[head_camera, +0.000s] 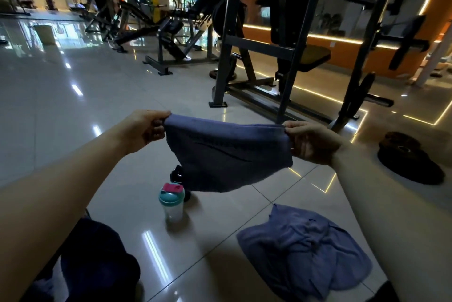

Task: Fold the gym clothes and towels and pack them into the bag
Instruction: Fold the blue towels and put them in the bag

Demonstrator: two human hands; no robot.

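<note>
Dark fabric (97,265) lies nearest, bottom left. Left hand (144,128) pinches one top corner of a blue towel (227,155) held above the shaker bottle (172,201); right hand (310,142) pinches the other. Another crumpled blue towel (303,250) lies on the tiled floor (73,106).

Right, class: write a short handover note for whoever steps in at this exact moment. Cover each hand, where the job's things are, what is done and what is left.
Left hand: pinching the left top corner of the blue terry towel.
Right hand: pinching its right top corner. The towel hangs stretched between them, above the floor.
On the tiled floor: a second crumpled blue towel at lower right, and a clear shaker bottle with teal lid.
Done: nothing visibly folded or packed.
Left: fold both towels and pack them; no bag clearly identifiable.
</note>
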